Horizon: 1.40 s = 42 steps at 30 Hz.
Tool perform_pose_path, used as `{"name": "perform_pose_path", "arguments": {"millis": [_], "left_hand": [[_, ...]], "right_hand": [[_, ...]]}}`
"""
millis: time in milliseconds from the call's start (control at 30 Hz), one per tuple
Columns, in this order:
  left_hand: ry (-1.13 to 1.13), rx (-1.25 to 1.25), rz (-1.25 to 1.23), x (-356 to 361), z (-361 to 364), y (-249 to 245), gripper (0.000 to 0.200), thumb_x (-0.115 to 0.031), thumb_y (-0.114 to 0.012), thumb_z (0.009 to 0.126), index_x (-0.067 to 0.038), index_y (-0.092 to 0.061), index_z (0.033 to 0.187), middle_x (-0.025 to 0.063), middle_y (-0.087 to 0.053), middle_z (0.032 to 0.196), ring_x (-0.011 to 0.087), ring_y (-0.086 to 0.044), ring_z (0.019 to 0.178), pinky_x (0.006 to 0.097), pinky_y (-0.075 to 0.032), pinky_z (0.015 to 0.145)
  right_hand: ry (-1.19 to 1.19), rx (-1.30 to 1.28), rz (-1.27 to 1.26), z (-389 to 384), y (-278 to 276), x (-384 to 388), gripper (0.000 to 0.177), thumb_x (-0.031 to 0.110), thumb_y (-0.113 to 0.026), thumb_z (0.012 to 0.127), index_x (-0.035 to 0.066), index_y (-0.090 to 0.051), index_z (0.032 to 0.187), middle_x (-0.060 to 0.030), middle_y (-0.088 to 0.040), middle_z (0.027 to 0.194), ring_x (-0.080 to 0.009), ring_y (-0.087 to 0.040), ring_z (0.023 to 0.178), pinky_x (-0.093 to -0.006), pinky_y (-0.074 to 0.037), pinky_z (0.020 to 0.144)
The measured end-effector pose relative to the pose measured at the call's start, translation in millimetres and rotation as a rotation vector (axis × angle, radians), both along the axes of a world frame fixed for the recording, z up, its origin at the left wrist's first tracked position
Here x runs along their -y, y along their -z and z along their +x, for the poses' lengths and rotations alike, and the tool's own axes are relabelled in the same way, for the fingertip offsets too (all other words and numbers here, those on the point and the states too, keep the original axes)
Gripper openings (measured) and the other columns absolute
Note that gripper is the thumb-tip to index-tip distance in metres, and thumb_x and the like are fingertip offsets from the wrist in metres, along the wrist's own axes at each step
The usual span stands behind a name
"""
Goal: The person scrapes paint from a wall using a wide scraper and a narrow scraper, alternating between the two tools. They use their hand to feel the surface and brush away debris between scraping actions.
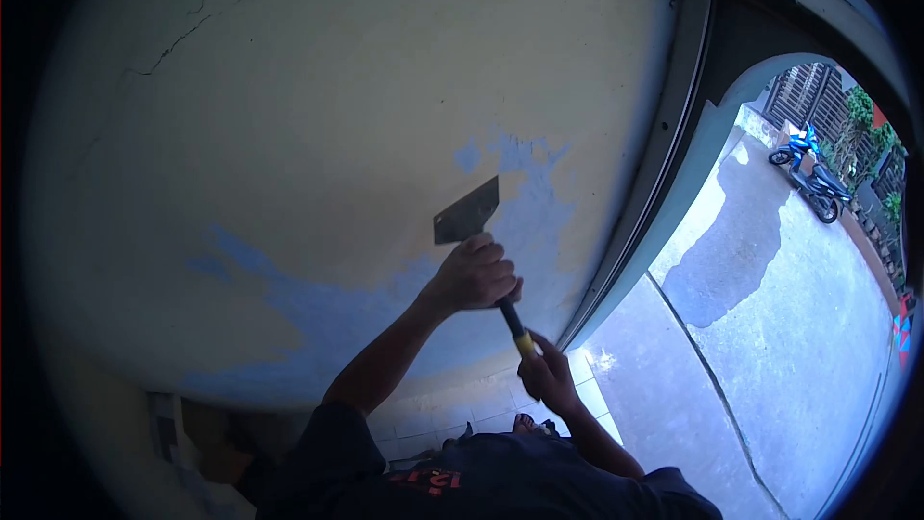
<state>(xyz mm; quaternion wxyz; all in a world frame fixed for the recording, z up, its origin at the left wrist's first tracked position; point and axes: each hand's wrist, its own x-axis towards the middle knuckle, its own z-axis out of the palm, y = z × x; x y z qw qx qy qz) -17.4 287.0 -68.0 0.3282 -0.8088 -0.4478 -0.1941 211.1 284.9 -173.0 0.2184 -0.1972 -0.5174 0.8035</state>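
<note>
Gripping scraper point(469, 212) two-handed: left hand point(476, 274) fisted round shaft just behind blade, right hand point(546, 377) closed on handle end. Blade flat on wall point(289, 116), at edge of bare blue patch. Probably light, stiff steel, sharp edge; hold by handle, not blade.

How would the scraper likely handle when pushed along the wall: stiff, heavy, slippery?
The scraper has a blade that looks flat and unbent against the wall, so it is probably stiff metal. The left hand and right hand both grip its slim handle, hinting that pushing needs force, not that it is heavy. Its flat blade should keep it from rolling.
</note>
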Motion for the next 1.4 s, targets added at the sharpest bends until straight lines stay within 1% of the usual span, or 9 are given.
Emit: {"name": "perform_pose_path", "arguments": {"millis": [33,133,367,600,667,933,1000,1267,1400], "left_hand": [[-0.012,-0.041,-0.007,-10.8,-6.3,0.1,0.025,-0.024,-0.069,0.071,-0.017,-0.051,0.055,-0.0041,-0.047,0.057,0.0132,-0.05,0.065,0.0303,-0.039,0.076],[0.024,-0.04,-0.007,-23.5,-14.5,9.3,0.025,-0.025,-0.069,0.069,-0.017,-0.051,0.054,-0.0044,-0.048,0.057,0.0124,-0.05,0.065,0.0292,-0.04,0.074],[0.071,-0.157,-0.013,-23.7,-24.5,5.1,0.027,-0.028,-0.069,0.067,-0.017,-0.05,0.052,-0.0049,-0.048,0.055,0.0123,-0.05,0.061,0.0279,-0.041,0.068],[0.057,-0.138,-0.003,-23.8,-25.4,1.1,0.026,-0.03,-0.069,0.067,-0.016,-0.051,0.054,-0.0046,-0.048,0.056,0.0128,-0.05,0.06,0.0282,-0.041,0.07],[0.081,-0.105,0.007,-24.4,-24.9,1.6,0.028,-0.026,-0.069,0.064,-0.016,-0.046,0.051,-0.0049,-0.045,0.054,0.0117,-0.048,0.059,0.0284,-0.041,0.07],[0.092,-0.045,0.032,-25.8,-28.8,19.0,0.027,-0.026,-0.068,0.066,-0.017,-0.047,0.053,-0.0054,-0.046,0.056,0.0118,-0.049,0.06,0.0293,-0.039,0.074],[0.06,-0.117,-0.008,-23.5,-30.1,19.2,0.023,-0.028,-0.068,0.072,-0.016,-0.054,0.058,-0.0053,-0.05,0.059,0.0122,-0.052,0.068,0.0303,-0.04,0.08],[0.045,-0.072,-0.002,-22.7,-28.8,21.9,0.024,-0.027,-0.068,0.073,-0.016,-0.053,0.057,-0.005,-0.049,0.058,0.0121,-0.052,0.068,0.0305,-0.04,0.08],[0.022,-0.124,-0.013,-19.2,-24.2,13.6,0.024,-0.027,-0.068,0.072,-0.016,-0.053,0.056,-0.005,-0.049,0.058,0.0121,-0.052,0.068,0.0306,-0.04,0.079]], "right_hand": [[0.037,0.025,0.075,-9.0,-0.4,-6.0,0.051,0.026,-0.05,0.099,0.002,-0.037,0.142,0.0032,-0.049,0.064,-0.0022,-0.044,0.05,-0.0191,-0.037,0.046],[0.09,0.073,0.202,-22.0,4.5,-19.6,0.051,0.028,-0.048,0.099,0.002,-0.039,0.141,0.0053,-0.046,0.061,-0.0012,-0.042,0.05,-0.0184,-0.036,0.046],[0.046,-0.012,0.054,-30.2,10.2,-4.5,0.051,0.031,-0.044,0.101,0.003,-0.036,0.144,0.0048,-0.046,0.059,-0.0016,-0.041,0.047,-0.0181,-0.035,0.045],[-0.031,-0.069,-0.065,-29.6,6.3,-8.4,0.055,0.032,-0.044,0.101,0.002,-0.031,0.146,0.0056,-0.041,0.056,-0.0018,-0.038,0.044,-0.0186,-0.032,0.041],[-0.025,-0.06,-0.047,-30.9,4.3,-9.1,0.055,0.032,-0.044,0.101,0.002,-0.032,0.145,0.0057,-0.041,0.056,-0.002,-0.038,0.044,-0.0186,-0.032,0.041],[0.092,0.055,0.129,-33.8,15.8,-8.7,0.052,0.034,-0.047,0.1,0.001,-0.041,0.14,0.0062,-0.043,0.058,-0.0017,-0.04,0.047,-0.0185,-0.034,0.044],[0.09,0.017,0.126,-36.5,18.5,-9.4,0.052,0.033,-0.047,0.1,0.0,-0.041,0.14,0.0062,-0.042,0.059,-0.0015,-0.04,0.047,-0.0185,-0.033,0.045],[0.018,0.051,0.104,-28.2,11.0,-17.6,0.054,0.034,-0.046,0.1,0.0,-0.038,0.142,0.0061,-0.041,0.058,-0.0017,-0.041,0.048,-0.0186,-0.033,0.044],[0.003,-0.029,0.075,-33.1,14.3,-12.3,0.055,0.035,-0.045,0.101,0.0,-0.037,0.142,0.0061,-0.041,0.057,-0.0019,-0.04,0.046,-0.0186,-0.033,0.043]]}}
